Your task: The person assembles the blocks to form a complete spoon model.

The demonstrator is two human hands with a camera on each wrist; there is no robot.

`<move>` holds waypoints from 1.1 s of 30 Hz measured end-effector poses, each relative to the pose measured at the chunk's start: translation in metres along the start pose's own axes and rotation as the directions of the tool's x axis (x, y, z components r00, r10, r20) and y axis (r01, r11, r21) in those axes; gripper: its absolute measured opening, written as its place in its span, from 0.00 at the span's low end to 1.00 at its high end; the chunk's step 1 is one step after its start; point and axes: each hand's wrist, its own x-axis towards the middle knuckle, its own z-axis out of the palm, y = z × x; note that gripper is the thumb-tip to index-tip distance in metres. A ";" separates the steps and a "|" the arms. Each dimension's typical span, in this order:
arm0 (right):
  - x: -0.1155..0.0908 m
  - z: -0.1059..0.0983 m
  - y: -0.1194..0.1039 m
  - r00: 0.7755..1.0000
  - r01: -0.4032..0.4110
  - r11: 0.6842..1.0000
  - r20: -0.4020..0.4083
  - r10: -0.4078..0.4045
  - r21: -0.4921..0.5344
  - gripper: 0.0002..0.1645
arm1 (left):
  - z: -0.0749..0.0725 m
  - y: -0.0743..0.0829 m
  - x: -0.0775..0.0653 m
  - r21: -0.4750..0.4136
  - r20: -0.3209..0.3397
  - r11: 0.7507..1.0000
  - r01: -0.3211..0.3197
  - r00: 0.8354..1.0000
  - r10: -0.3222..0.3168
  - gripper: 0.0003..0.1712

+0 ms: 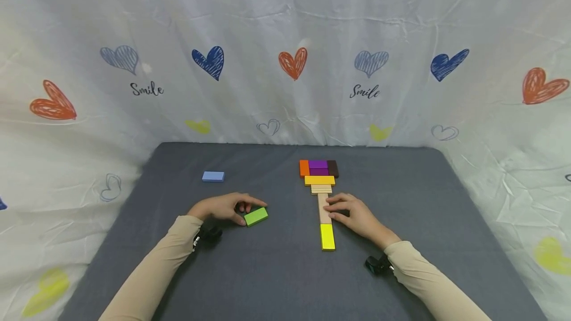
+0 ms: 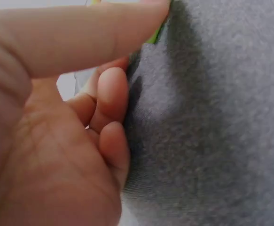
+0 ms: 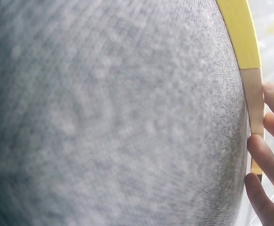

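My left hand (image 1: 227,208) pinches a green block (image 1: 256,217) between thumb and index finger, the block lying slantwise at the table surface. Only a sliver of that green block (image 2: 154,37) shows past the thumb in the left wrist view. The fingertips of my right hand (image 1: 357,215) touch the right side of a plain wooden block (image 1: 324,209). A bright yellow block (image 1: 327,238) adjoins its near end. Beyond it, in line, lie plain wooden pieces (image 1: 321,189), an amber block (image 1: 319,181), and a row of orange (image 1: 304,168), purple (image 1: 318,164) and dark brown (image 1: 332,168) blocks.
A blue block (image 1: 213,177) lies by itself at the back left of the grey-covered table (image 1: 276,281). Behind and beside the table hangs a white curtain (image 1: 250,19) printed with hearts. Each wrist wears a small black camera (image 1: 377,264).
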 end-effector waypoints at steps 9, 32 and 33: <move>0.001 -0.001 0.001 1.000 -0.009 1.000 0.008 0.009 0.004 0.16 | 0.007 -0.002 0.002 0.005 -0.111 0.999 -0.033 0.993 0.033 0.36; -0.001 -0.002 -0.002 1.000 0.017 1.000 -0.014 -0.016 0.009 0.16 | 0.137 0.124 0.058 0.032 -0.237 0.997 -0.064 0.969 0.070 0.33; -0.001 -0.002 -0.002 1.000 0.021 1.000 -0.015 -0.020 0.013 0.16 | 0.141 0.127 0.059 0.040 -0.245 0.997 -0.061 0.967 0.069 0.33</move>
